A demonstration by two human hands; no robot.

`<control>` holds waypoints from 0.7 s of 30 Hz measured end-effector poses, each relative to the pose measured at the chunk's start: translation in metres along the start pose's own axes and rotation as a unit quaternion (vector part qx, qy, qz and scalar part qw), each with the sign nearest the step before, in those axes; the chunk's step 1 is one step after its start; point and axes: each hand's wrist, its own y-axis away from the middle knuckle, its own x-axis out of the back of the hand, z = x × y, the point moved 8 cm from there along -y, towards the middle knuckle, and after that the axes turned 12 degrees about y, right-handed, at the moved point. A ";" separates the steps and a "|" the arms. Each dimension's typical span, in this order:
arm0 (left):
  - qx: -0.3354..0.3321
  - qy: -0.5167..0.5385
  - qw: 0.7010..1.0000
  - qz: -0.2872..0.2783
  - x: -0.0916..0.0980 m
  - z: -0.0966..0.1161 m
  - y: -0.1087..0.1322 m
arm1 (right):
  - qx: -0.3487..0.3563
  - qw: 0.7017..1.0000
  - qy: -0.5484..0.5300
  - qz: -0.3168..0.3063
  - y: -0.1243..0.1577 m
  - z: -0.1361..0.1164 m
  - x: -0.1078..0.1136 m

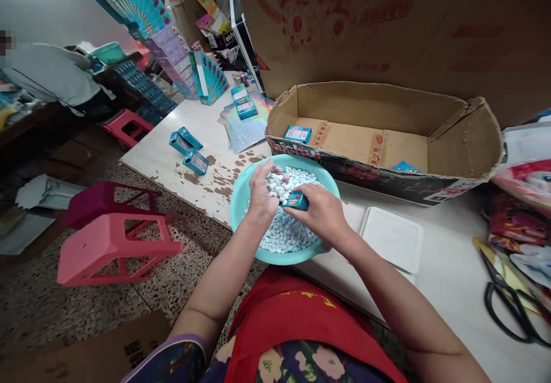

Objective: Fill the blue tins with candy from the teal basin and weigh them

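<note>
the left hand (pixel 259 194) curls in a loose cup around a handful of small, rounded white pellets (pixel 275 186), its grip closed about them from the left. the right hand (pixel 323 212) pinches a small blue cardboard box (pixel 296 201) between thumb and fingers, with one end of the box right against that handful. both hands are above a round turquoise plastic basin (pixel 237 211), which holds a deep layer of the same pellets and sits at the near edge of a white, patchily peeling worktop (pixel 159 156).

just behind the basin is a long, open brown cardboard carton (pixel 365 99) with a blue box (pixel 298 134) inside at its left end and a blue item (pixel 406 167) toward its right. three small blue cardboard boxes (pixel 196 162) lie to the left on the worktop, near shiny silver sheets (pixel 244 135). to the right of the basin lie a flat white squarish piece (pixel 392 238) and, well apart, black-handled scissors (pixel 508 302).
</note>
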 end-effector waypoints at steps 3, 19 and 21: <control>-0.024 -0.043 0.999 -0.002 0.001 0.002 -0.001 | -0.023 1.000 0.000 0.015 -0.001 0.003 0.004; -0.063 -0.111 0.991 -0.048 -0.017 0.011 0.002 | -0.027 0.993 -0.105 0.047 0.001 0.004 0.005; -0.068 -0.114 0.990 -0.058 -0.018 0.011 0.002 | -0.024 0.992 -0.115 0.048 0.002 0.005 0.003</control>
